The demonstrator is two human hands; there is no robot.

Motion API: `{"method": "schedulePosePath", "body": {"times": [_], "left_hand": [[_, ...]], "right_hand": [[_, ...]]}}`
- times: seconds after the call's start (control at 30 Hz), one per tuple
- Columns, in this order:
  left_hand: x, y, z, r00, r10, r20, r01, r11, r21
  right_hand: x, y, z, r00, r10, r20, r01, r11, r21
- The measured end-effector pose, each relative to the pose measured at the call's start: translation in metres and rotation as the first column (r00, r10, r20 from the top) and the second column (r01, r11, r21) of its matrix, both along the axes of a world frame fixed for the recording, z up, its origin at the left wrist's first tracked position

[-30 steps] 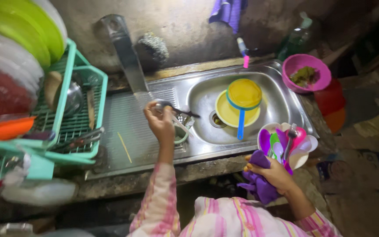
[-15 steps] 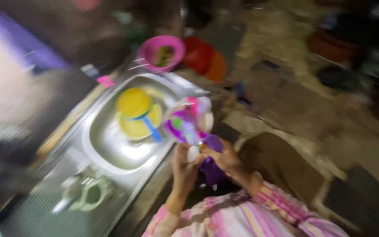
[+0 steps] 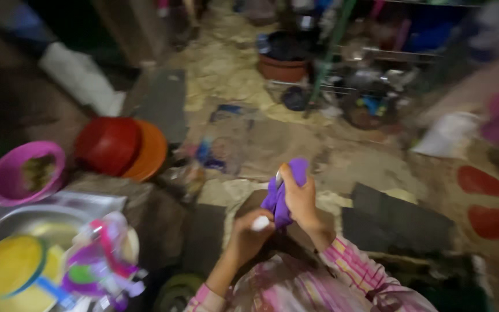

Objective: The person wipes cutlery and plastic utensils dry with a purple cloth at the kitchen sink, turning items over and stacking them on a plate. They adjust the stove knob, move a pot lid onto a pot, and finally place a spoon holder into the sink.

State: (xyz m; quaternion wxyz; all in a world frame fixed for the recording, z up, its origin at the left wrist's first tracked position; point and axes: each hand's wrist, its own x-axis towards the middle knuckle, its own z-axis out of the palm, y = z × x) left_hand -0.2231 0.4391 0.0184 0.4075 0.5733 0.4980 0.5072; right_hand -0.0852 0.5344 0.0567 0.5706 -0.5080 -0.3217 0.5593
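We are holding a purple cloth up in front of our chest, well away from the sink, so that both hands can work on the small thing wrapped inside it. Our right hand is gripping the cloth from above, its fingers clenched around the bunched fabric, and a sliver of shiny metal is peeking out between thumb and cloth; it looks like a piece of cutlery, though the blur is keeping us from being sure. Our left hand is closing around the lower end, where a pale rounded tip is sticking out, so its fingers are grasping that end while the right hand is bearing on the cloth, one hand steadying and the other seeming to rub.

At the lower left, a yellow plate with a blue handle across it is lying in the sink, and a cluster of pink, purple and green plastic pieces is standing just beside it at the rim. A pink bowl with scraps in it is sitting on the tabletop by the sink's far corner, and red and orange basins are resting near it. Beyond our hands, the floor is littered with pots and odds and ends.
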Motion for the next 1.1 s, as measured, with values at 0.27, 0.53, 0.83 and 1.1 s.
{"method": "schedulePosePath", "body": {"times": [0.27, 0.53, 0.83, 1.1], "left_hand": [[0.092, 0.084, 0.003, 0.954, -0.24, -0.18, 0.258, 0.962, 0.085], [0.16, 0.132, -0.013, 0.928, -0.365, 0.068, 0.371, 0.916, -0.152], [0.157, 0.245, 0.03, 0.74, -0.673, -0.011, 0.632, 0.701, -0.33], [0.131, 0.356, 0.047, 0.735, -0.643, -0.215, 0.675, 0.723, 0.146]], "right_hand": [[0.107, 0.023, -0.011, 0.962, -0.26, -0.079, 0.264, 0.963, 0.056], [0.157, 0.03, -0.022, 0.827, -0.558, -0.071, 0.562, 0.818, 0.12], [0.177, 0.098, 0.0, 0.7, -0.662, 0.266, 0.587, 0.746, 0.313], [0.126, 0.212, 0.031, 0.3, -0.697, 0.651, 0.043, 0.692, 0.721]]}}
